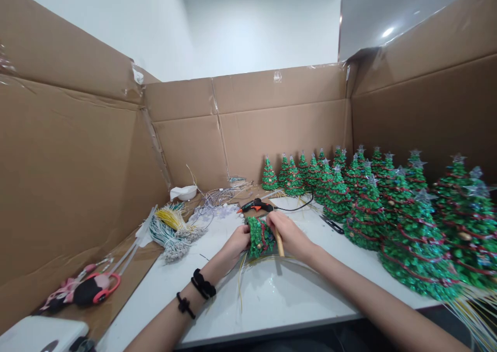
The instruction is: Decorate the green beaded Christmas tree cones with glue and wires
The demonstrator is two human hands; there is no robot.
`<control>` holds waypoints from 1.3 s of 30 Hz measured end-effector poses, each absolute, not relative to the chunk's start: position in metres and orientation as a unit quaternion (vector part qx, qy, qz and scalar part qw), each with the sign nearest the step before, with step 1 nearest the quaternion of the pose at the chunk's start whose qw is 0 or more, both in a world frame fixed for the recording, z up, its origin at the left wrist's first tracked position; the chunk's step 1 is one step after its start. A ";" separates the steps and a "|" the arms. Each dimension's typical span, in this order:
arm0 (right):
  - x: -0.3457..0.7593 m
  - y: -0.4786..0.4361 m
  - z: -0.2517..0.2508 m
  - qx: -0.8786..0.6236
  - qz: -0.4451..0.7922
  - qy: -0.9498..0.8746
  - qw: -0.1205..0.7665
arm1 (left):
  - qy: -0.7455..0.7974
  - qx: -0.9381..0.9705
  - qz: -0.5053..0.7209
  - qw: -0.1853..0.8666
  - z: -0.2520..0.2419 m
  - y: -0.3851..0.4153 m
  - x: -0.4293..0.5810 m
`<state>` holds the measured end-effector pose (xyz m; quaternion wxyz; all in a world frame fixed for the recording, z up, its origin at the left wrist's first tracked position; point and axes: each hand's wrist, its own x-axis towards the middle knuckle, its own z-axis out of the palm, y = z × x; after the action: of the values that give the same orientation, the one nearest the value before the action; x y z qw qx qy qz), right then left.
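My left hand [237, 242] grips the near left side of a small green tinsel Christmas tree [258, 236] that lies tilted over the white board, with a red garland around it. My right hand [286, 231] is closed around a light wooden stick [279, 242], its fingers against the tree's right side. The stick's upper end is hidden by my fingers. Thin yellow and white wires [241, 284] trail from under the tree onto the board. Just beyond the tree lies a black and orange glue gun [256, 205], its orange tip pointing left.
Many finished-looking trees with clear stars [365, 209] stand along the right and back. Black-handled snips [333, 224] lie beside them. On the left are a wire bundle [174, 233], a white dish [184, 192] and red-handled scissors [106, 288]. Cardboard walls [287, 124] enclose the white board [155, 300].
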<state>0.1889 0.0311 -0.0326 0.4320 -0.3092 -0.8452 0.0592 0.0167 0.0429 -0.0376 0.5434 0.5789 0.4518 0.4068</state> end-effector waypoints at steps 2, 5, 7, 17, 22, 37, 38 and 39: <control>0.189 0.033 -0.033 -0.315 0.060 -0.841 0.435 | 0.448 0.573 0.419 0.543 -0.039 0.042 0.019; 0.192 0.036 -0.032 -0.352 0.016 -0.828 0.437 | 0.450 0.575 0.420 0.540 -0.037 0.042 0.020; 0.195 0.037 -0.030 -0.385 -0.030 -0.811 0.440 | 0.461 0.578 0.415 0.531 -0.036 0.042 0.019; 0.194 0.036 -0.031 -0.361 -0.097 -0.810 0.451 | 0.450 0.609 0.395 0.520 -0.042 0.048 0.015; 0.193 0.031 -0.028 -0.336 -0.097 -0.826 0.442 | 0.446 0.617 0.398 0.512 -0.040 0.046 0.016; 0.193 0.037 -0.028 -0.372 -0.114 -0.821 0.419 | 0.434 0.641 0.394 0.495 -0.046 0.052 0.015; 0.193 0.038 -0.028 -0.375 -0.115 -0.820 0.417 | 0.437 0.637 0.392 0.500 -0.046 0.052 0.015; 0.193 0.038 -0.028 -0.378 -0.116 -0.820 0.415 | 0.438 0.634 0.390 0.504 -0.046 0.051 0.015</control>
<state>0.1934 0.0382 -0.0284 0.4150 -0.3776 -0.8196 -0.1156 0.0151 0.0512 -0.0457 0.5045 0.6340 0.4377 0.3898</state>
